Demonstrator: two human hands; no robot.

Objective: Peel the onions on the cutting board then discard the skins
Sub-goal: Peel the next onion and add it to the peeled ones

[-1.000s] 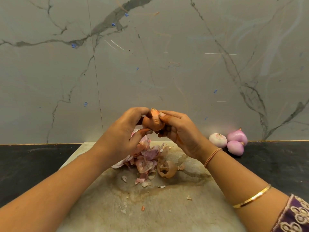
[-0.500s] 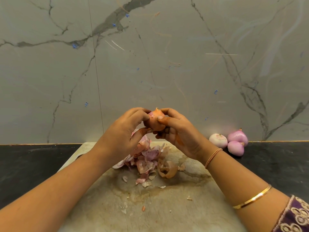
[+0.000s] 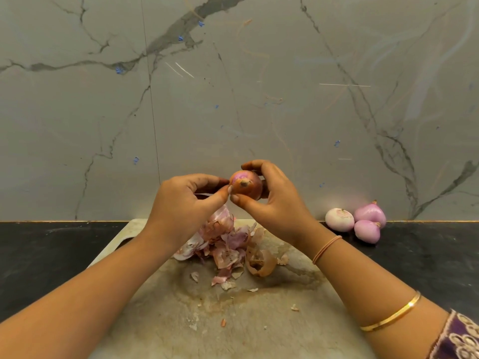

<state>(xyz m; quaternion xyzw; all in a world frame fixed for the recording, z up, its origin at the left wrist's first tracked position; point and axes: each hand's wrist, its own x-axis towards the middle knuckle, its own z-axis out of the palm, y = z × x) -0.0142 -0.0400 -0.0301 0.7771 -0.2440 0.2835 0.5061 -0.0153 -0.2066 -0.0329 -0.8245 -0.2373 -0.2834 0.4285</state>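
The right hand [image 3: 276, 203] is gripping the onion [image 3: 245, 188] in the air above the far edge of the cutting board [image 3: 246, 330], with the fingers curling over its top and the thumb pressing in from below; the root end is facing the camera. The left hand [image 3: 181, 203] is closing thumb and forefinger at the onion's left side, and it appears to be pinching an edge of the dry brown skin, though the exact contact is too small to confirm. A patch of pink flesh is showing beside the root, so the peel is judged to be partly started. The onion is likely handling as a light, firm, round body: the papery outer skin is brittle and is tending to tear into flakes, while the exposed layer beneath is smooth and probably slippery. The recommended hold is a full cupping grip around the body, leaving the root and a loose skin edge free for the pinching fingers. A pile of skins [image 3: 228, 246] is lying on the far half of the cutting board, with small flakes scattering toward its near half. Three peeled onions [image 3: 366, 230] are sitting off the cutting board, beyond its far right corner, on the dark counter [image 3: 51, 255]. The cutting board is showing stains and wear across its middle. A grey veined marble wall [image 3: 259, 99] is rising behind the cutting board. No bin is appearing in view, so the discard location cannot be told.
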